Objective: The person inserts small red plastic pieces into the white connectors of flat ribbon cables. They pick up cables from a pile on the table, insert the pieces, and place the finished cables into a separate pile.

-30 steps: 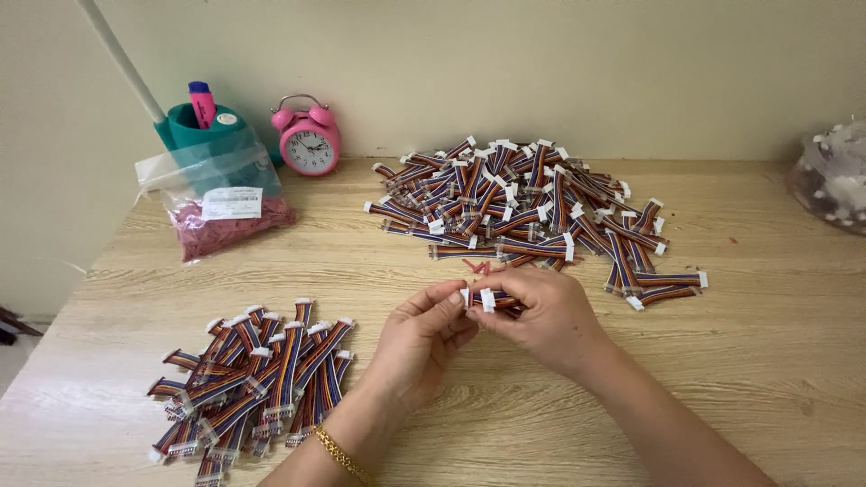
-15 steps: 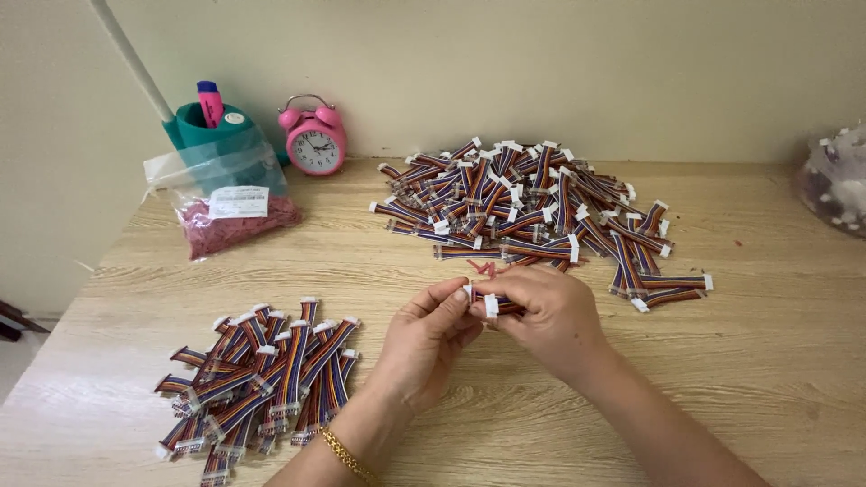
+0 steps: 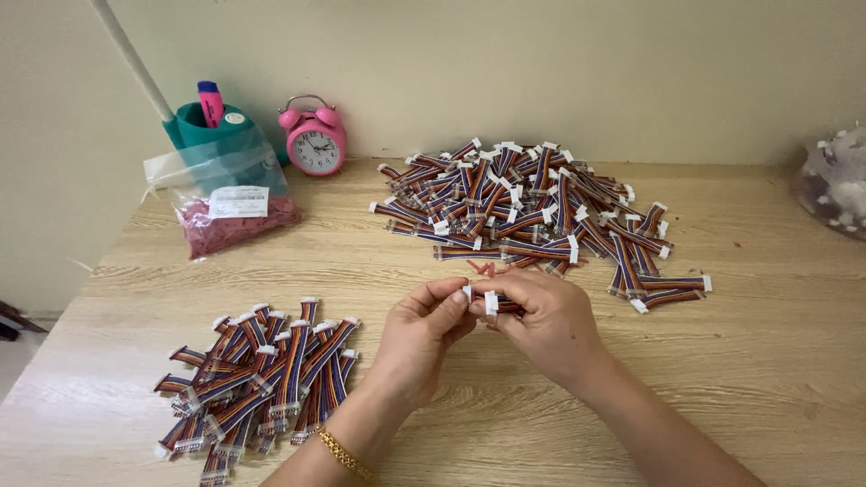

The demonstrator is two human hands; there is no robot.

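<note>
Both my hands meet over the middle of the wooden table [image 3: 740, 361]. My left hand [image 3: 419, 338] pinches a white connector at the end of a short multicoloured ribbon cable [image 3: 492, 304], and my right hand [image 3: 550, 325] closes around the rest of that cable. Beyond my hands lies a large loose heap of the same cables [image 3: 532, 212]. A smaller, neater pile of cables [image 3: 262, 383] lies at the front left, near my left wrist, which wears a gold bracelet [image 3: 347, 455].
At the back left stand a pink twin-bell alarm clock [image 3: 315, 142], a teal pen cup [image 3: 216, 135] with a pink marker, and a clear bag of red rubber bands [image 3: 230, 216]. A clear bag with white pieces [image 3: 834, 185] sits at the right edge. A wall runs behind the table.
My hands stay together on the cable, fingers shifting slightly at the connector. The view drifts a little; the piles have not moved.
</note>
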